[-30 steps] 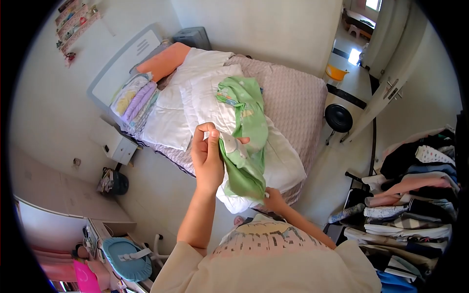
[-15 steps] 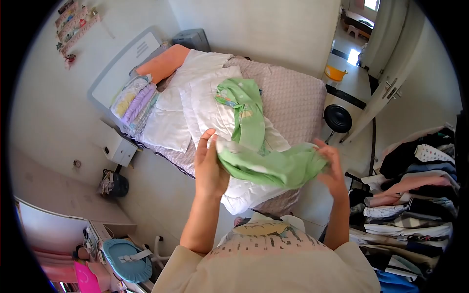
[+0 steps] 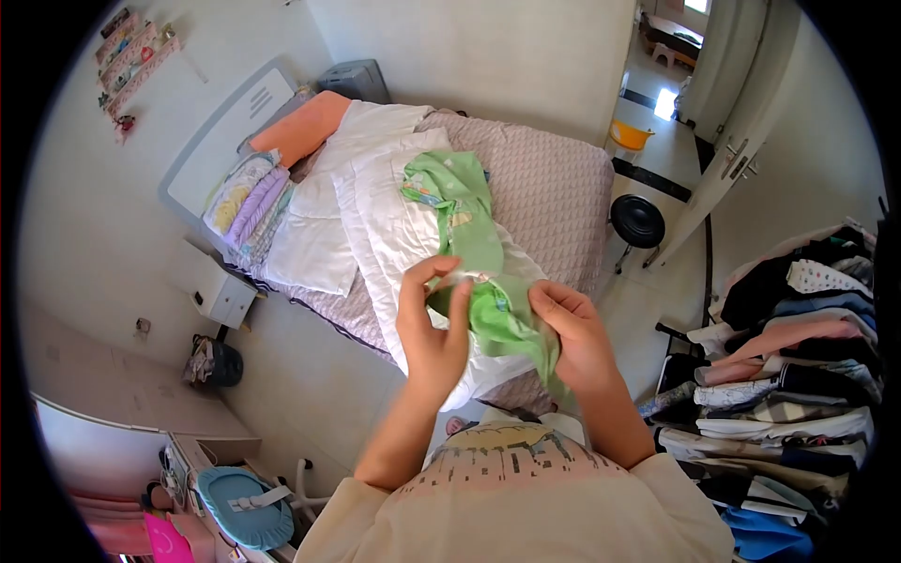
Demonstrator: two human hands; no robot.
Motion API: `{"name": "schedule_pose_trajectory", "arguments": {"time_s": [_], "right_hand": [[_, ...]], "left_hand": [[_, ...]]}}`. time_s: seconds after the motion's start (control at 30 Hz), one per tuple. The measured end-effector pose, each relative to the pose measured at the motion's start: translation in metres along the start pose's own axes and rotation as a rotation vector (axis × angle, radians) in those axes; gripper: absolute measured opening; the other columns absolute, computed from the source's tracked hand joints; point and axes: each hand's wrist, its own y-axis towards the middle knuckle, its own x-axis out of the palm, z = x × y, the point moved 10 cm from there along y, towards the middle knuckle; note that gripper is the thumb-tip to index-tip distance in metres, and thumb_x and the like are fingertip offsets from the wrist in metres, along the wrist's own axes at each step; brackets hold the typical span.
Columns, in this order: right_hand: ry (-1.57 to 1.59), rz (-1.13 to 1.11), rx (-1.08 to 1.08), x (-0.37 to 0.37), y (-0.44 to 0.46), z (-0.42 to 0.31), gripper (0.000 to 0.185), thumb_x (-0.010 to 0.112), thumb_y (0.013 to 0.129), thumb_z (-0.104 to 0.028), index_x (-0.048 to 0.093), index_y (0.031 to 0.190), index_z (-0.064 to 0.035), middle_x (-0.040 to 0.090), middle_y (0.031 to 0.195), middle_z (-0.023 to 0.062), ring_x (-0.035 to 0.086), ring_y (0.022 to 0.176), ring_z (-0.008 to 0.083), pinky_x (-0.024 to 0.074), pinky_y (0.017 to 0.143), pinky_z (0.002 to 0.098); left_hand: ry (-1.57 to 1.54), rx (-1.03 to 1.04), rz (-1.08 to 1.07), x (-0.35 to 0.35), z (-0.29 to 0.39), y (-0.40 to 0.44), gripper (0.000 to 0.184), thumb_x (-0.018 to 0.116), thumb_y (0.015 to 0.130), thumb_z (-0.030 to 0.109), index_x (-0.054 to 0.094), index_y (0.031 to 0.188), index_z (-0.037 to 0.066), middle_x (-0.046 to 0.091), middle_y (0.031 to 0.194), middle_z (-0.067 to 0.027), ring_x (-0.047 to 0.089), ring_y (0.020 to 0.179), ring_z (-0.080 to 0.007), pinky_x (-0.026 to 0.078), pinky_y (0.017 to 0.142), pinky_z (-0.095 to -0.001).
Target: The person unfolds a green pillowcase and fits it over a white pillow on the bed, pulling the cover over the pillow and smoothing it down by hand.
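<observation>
A green patterned cloth lies over a rumpled white quilt on the bed, and its near end is lifted up in front of my chest. My left hand holds the edge of this cloth between thumb and fingers. To the right, my right hand grips the same edge with its thumb on top. Between the two hands the cloth forms a fold that shows a brighter green side, and a corner hangs below my right hand.
The bed carries an orange pillow and folded bedding near the headboard. A black round stool stands beyond its foot. Clothes hang on a rack at right. A white nightstand stands at left.
My right hand has moved from low beside the cloth out to the right, then back in toward my left hand. The cloth, stretched sideways half a second ago, is now bunched between them.
</observation>
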Motion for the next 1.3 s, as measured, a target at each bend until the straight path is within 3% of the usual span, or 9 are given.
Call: {"name": "schedule_pose_trajectory", "arguments": {"time_s": [0.13,0.27,0.6,0.67,0.8,0.9,1.03,1.2,1.3], "right_hand": [[-0.204,-0.035,-0.167,0.013,-0.005,-0.015,0.019,0.059,0.095,-0.018,0.063,0.096,0.0002,0.059,0.083,-0.0035,0.05,0.075,0.0027,0.0402,0.067,0.0188],[-0.377,-0.01,-0.239,0.014,-0.013,-0.023,0.019,0.059,0.095,-0.018,0.063,0.095,0.0007,0.055,0.079,-0.0044,0.046,0.071,0.0026,0.0363,0.062,0.0184],[-0.497,0.007,-0.342,0.016,-0.026,-0.025,0.014,0.058,0.095,-0.012,0.062,0.092,0.0015,0.055,0.073,-0.0028,0.045,0.066,0.0023,0.0349,0.058,0.018],[-0.559,0.025,-0.387,0.016,-0.028,-0.023,0.022,0.066,0.089,-0.015,0.06,0.103,0.0005,0.06,0.086,0.003,0.054,0.077,0.0083,0.0431,0.066,0.0228],[-0.793,-0.056,-0.697,0.039,-0.049,-0.01,0.047,0.074,0.08,-0.02,0.053,0.119,-0.0013,0.061,0.106,0.0128,0.061,0.093,0.0223,0.0482,0.078,0.034],[-1.266,0.059,-0.625,-0.006,-0.026,0.062,0.061,0.073,0.071,-0.013,0.049,0.127,-0.0046,0.059,0.113,0.0216,0.058,0.1,0.0397,0.0485,0.081,0.0425],[-1.315,0.28,-0.232,-0.154,-0.007,0.139,0.038,0.065,0.075,-0.011,0.06,0.113,-0.0079,0.065,0.094,0.0189,0.063,0.086,0.0368,0.049,0.071,0.0417],[-1.344,0.137,-0.278,-0.16,-0.002,0.056,0.024,0.062,0.071,-0.002,0.065,0.095,-0.0022,0.065,0.085,0.019,0.064,0.08,0.0362,0.0486,0.068,0.0389],[-1.358,0.029,-0.387,-0.107,-0.01,-0.011,0.022,0.065,0.072,-0.004,0.065,0.093,-0.0013,0.065,0.084,0.0183,0.065,0.079,0.0332,0.0487,0.067,0.0377]], "left_hand": [[0.283,0.312,-0.107,-0.006,0.06,-0.013,0.035,0.08,0.07,0.02,0.057,0.091,0.005,0.056,0.088,-0.0072,0.049,0.082,-0.0211,0.035,0.076,-0.033],[0.268,0.164,-0.137,-0.006,0.063,-0.01,0.039,0.087,0.058,0.03,0.062,0.083,0.013,0.055,0.073,0.001,0.05,0.074,-0.016,0.029,0.074,-0.0303],[-0.563,-0.415,-0.283,0.016,0.008,-0.025,0.027,0.07,0.082,-0.002,0.061,0.107,-0.002,0.062,0.08,-0.0018,0.059,0.066,-0.0098,0.045,0.059,-0.021],[-0.983,-0.697,-0.297,0.027,-0.001,-0.038,0.031,0.065,0.083,-0.005,0.059,0.114,-0.003,0.059,0.081,-0.0025,0.06,0.066,-0.0111,0.049,0.058,-0.0231],[-1.142,-0.714,-0.147,0.024,-0.001,-0.038,0.032,0.061,0.085,-0.007,0.057,0.117,-0.004,0.058,0.083,-0.0027,0.06,0.065,-0.0121,0.051,0.057,-0.0237],[-1.08,-0.5,-0.09,0.003,-0.002,-0.031,0.023,0.06,0.085,-0.009,0.063,0.108,-0.004,0.059,0.086,-0.0077,0.062,0.066,-0.0144,0.053,0.058,-0.0246],[-0.757,-0.244,-0.06,-0.039,-0.008,-0.011,0.021,0.063,0.08,-0.015,0.067,0.097,-0.003,0.061,0.092,-0.0124,0.062,0.068,-0.016,0.053,0.06,-0.0249],[0.093,-0.108,-0.218,-0.056,-0.036,0.005,0.04,0.073,0.07,-0.012,0.069,0.107,0.003,0.066,0.093,-0.01,0.066,0.08,-0.0141,0.057,0.065,-0.0225],[0.418,0.013,-0.204,-0.07,-0.052,0.015,0.024,0.074,0.072,-0.006,0.071,0.095,0.002,0.065,0.092,-0.0089,0.066,0.077,-0.0164,0.052,0.06,-0.0227]]}}
